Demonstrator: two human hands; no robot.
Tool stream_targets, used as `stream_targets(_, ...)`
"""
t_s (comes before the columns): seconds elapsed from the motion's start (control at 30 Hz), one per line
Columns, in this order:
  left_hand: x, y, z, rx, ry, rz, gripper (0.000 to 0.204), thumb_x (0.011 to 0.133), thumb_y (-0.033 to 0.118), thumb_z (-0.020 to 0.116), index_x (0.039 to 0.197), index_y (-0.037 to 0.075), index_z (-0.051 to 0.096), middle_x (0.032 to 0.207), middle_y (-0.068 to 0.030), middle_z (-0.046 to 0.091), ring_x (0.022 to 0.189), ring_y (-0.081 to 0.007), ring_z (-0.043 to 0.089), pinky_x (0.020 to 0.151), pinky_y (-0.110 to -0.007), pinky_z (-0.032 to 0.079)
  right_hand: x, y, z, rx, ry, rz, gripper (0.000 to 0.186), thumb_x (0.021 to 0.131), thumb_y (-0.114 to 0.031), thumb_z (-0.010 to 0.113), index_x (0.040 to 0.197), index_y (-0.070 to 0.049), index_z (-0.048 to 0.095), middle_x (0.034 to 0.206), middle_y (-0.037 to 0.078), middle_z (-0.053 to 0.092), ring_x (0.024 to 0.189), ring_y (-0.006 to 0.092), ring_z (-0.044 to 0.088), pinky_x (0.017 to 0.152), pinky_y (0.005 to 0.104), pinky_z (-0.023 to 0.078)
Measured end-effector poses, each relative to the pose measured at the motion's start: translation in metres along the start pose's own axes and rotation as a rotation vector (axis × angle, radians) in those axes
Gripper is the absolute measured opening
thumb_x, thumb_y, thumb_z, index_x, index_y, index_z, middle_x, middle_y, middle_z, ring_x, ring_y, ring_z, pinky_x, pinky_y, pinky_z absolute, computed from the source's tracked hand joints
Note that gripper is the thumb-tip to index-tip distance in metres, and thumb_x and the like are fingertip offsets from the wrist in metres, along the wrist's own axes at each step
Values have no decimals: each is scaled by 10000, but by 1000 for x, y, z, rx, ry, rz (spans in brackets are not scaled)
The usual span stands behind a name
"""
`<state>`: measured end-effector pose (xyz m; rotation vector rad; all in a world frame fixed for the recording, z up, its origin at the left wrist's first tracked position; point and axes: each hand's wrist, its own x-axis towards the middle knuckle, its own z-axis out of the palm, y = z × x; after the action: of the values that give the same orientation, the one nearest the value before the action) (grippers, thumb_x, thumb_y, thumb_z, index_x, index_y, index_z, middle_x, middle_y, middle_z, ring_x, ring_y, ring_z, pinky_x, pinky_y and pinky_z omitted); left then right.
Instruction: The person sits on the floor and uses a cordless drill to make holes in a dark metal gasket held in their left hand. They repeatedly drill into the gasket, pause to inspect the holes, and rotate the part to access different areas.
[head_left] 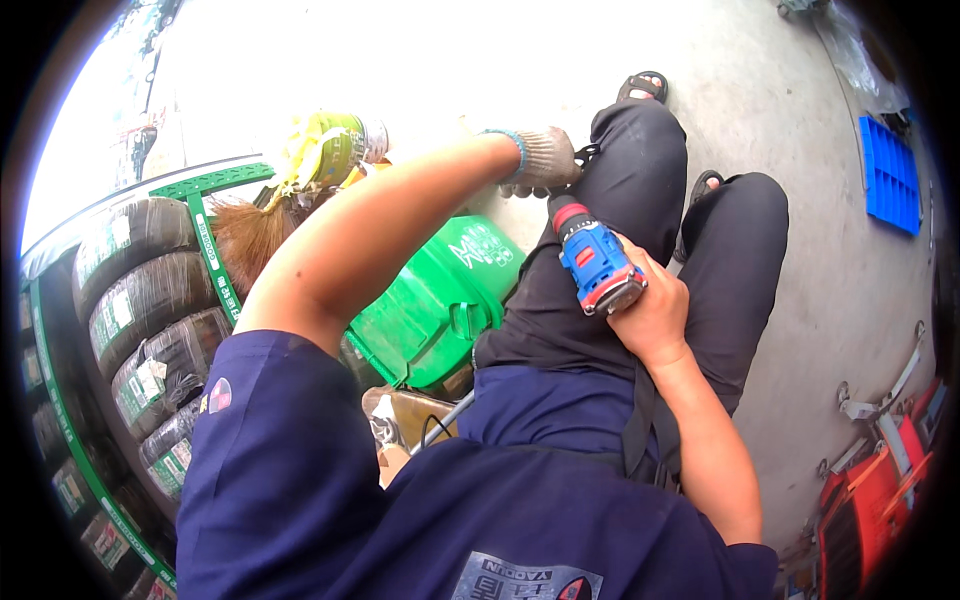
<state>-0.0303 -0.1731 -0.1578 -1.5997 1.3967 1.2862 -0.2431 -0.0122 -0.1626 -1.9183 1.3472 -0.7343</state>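
My right hand point(652, 312) is bare and closed round a blue and red cordless drill point(597, 262). The drill lies over my thighs, and its dark chuck end points up and left toward my other hand. A grey knit work glove with a blue cuff covers my left hand point(545, 163), whose fingers are curled in beside my left knee. A small dark piece point(586, 154) shows at the edge of the glove. What the gloved fingers hold is mostly hidden, and I cannot make it out.
Left of my legs is a green lidded bin point(430, 310), with a broom point(245, 238) behind my left arm. Wrapped tyres point(150, 300) stack on a green rack point(85, 450). A blue plastic tray point(890, 175) and red equipment point(850, 520) stand at the right.
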Motion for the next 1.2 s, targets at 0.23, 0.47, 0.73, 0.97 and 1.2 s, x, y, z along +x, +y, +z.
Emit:
stream_targets(0.23, 18, -5, -4, 40, -37, -55, 387, 902, 290, 545, 999, -23, 751, 774, -204, 731, 637, -293, 736, 566, -417, 597, -1, -1, 1, -2, 0, 16, 554, 744, -159, 827, 1272, -144, 656, 968, 42, 736, 864, 262, 737, 690, 382, 580)
stream_targets(0.47, 22, -17, -3, 10, -45, -22, 320, 874, 280, 574, 866, 20, 762, 699, -176, 718, 552, -257, 709, 516, -373, 577, -1, 0, 0, 4, -12, -2, 561, 754, -162, 823, 1286, -138, 648, 991, 43, 741, 876, 260, 740, 692, 385, 582)
stream_targets(0.73, -2, -22, 2, -181, -110, -22, 295, 870, 213, 545, 928, -28, 705, 807, -134, 693, 553, -250, 638, 501, -420, 539, -4, -3, 3, -23, -21, -33, 541, 749, -121, 781, 1275, -124, 652, 964, 57, 738, 834, 278, 733, 694, 385, 582)
stream_targets(0.97, -18, -14, 1, -121, -171, 92, 355, 900, 214, 536, 917, -90, 718, 693, -192, 721, 588, -267, 732, 516, -378, 604, -7, -4, 5, -73, -39, -64, 529, 749, -122, 767, 1267, -119, 658, 931, 62, 729, 803, 281, 725, 698, 376, 580)
stream_targets(1.2, 1, -20, 18, 178, -50, -5, 431, 950, 271, 479, 898, -49, 763, 806, -225, 751, 695, -308, 758, 647, -442, 619, -8, -12, 9, -74, 0, -90, 485, 766, -133, 765, 1239, -115, 659, 924, 63, 729, 804, 275, 728, 689, 378, 581)
